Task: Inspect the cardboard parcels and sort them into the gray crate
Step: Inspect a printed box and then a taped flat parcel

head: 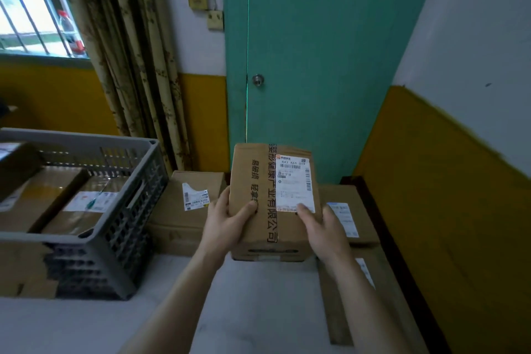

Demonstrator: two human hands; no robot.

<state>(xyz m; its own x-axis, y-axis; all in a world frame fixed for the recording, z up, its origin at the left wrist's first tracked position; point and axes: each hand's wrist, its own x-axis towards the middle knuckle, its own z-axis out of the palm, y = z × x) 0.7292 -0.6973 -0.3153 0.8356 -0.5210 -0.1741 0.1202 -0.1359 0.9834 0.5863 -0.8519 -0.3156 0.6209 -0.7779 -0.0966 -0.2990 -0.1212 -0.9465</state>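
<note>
A cardboard parcel [258, 178] with a white shipping label and black printed characters is held up in front of me, label side facing me. My left hand [227, 224] grips its lower left edge, thumb on the top face. My right hand [321, 227] grips its lower right edge, thumb on the label's corner. The gray crate [126, 210] stands at the left on the white table and holds several cardboard parcels [83, 204].
More cardboard parcels lie behind and beside the held one: a large parcel [184, 210] beside the crate, another parcel [353, 210] at the right, and a long box [344, 296] along the table's right edge. A teal door [316, 52] stands ahead.
</note>
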